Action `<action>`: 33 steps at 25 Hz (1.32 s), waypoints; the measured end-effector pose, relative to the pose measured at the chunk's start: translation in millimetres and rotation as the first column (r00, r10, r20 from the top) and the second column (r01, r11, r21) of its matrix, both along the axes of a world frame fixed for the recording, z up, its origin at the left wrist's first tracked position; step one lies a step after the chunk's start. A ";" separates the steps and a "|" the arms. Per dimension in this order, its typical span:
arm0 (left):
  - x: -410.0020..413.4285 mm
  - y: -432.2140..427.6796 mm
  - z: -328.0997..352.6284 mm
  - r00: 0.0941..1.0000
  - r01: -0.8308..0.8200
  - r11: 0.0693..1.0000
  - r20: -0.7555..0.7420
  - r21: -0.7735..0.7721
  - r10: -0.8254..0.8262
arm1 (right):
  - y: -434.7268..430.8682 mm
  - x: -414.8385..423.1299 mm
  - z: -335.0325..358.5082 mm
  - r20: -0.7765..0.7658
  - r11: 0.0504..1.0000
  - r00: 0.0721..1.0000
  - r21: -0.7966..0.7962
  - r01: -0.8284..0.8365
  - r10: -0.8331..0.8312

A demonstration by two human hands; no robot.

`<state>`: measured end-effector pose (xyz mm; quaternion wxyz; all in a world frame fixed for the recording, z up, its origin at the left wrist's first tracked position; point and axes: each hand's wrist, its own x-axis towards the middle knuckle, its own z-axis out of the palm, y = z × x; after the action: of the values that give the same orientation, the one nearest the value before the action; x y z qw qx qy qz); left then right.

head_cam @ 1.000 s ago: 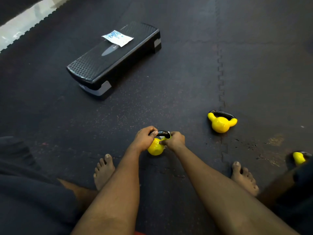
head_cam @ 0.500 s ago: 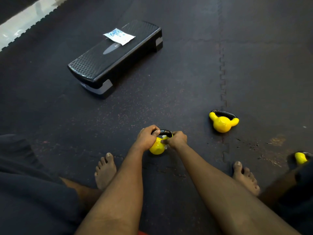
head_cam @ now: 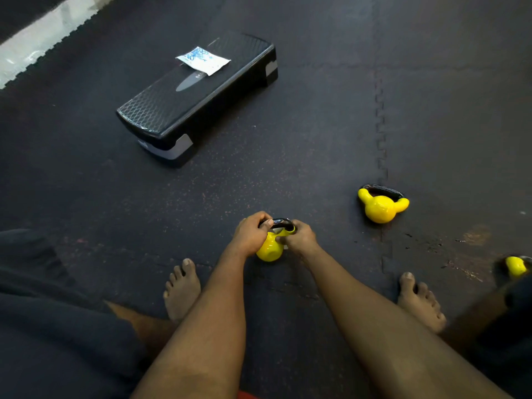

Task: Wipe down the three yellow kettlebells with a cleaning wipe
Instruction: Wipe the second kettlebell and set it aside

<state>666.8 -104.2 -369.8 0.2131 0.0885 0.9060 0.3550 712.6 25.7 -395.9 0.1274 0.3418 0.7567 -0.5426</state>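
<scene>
Left hand point(head_cam: 250, 234) gripped the black handle of the near kettlebell point(head_cam: 269, 250), on the floor between my feet. Right hand point(head_cam: 300, 240) pinched its yellow horn; couldn't see the wipe. Judged it dense, rigid and gloss-slick, so hold the handle. Second kettlebell point(head_cam: 381, 208) and third kettlebell point(head_cam: 516, 266) sat to the right.

Black rubber floor point(head_cam: 288, 145) holds a step platform point(head_cam: 195, 99) and yellow kettlebells point(head_cam: 381, 208)

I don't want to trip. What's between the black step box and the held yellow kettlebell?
Only bare dark rubber floor mat lies between the black plastic step platform and the held yellow kettlebell, seen in the head view.
</scene>
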 end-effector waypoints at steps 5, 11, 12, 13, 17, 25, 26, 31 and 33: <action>-3.3 1.8 -2.5 1.000 -0.012 1.000 -0.023 -0.010 0.012 | -1.7 -0.7 3.6 0.068 0.981 0.979 0.038 0.189 -0.191; -3.3 -2.0 -4.4 0.999 -0.037 0.999 -0.007 0.006 0.037 | -17.1 5.1 -4.1 -0.089 0.976 0.972 -0.043 0.215 -0.218; -3.4 -2.9 -4.8 0.999 -0.038 0.999 -0.005 0.006 0.038 | -14.8 3.6 -5.3 -0.090 0.979 0.976 -0.081 0.189 -0.196; -3.6 -3.5 -5.5 0.999 -0.037 0.999 -0.004 0.007 0.037 | -11.5 2.0 -5.0 -0.076 0.979 0.982 -0.124 0.164 -0.174; -4.1 -0.8 -3.9 1.000 -0.029 1.000 -0.009 -0.002 0.029 | -2.3 -2.6 -2.4 -0.004 0.980 0.985 -0.097 0.172 -0.173; -5.8 -4.0 -3.8 0.999 -0.031 0.999 0.007 0.010 0.031 | -14.1 1.1 -5.8 -0.083 0.949 0.958 -0.182 0.258 -0.276; -5.8 -5.1 -4.2 1.000 -0.026 0.999 0.016 0.018 0.026 | -8.8 -0.7 -6.6 -0.085 0.942 0.970 -0.273 0.196 -0.226; -4.8 -6.9 -3.7 0.999 -0.012 1.000 0.036 0.024 0.011 | 16.8 -3.8 -23.6 -0.109 0.928 0.994 -0.373 -0.022 -0.020; -4.6 -4.6 -3.2 0.999 -0.019 1.000 0.035 0.011 0.018 | 16.4 -1.4 -24.8 -0.117 0.949 0.992 -0.316 0.004 -0.043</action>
<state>662.2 -108.7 -373.0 0.2251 0.0752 0.9008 0.3636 711.2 42.1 -420.6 0.1273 0.2923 0.6625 -0.6778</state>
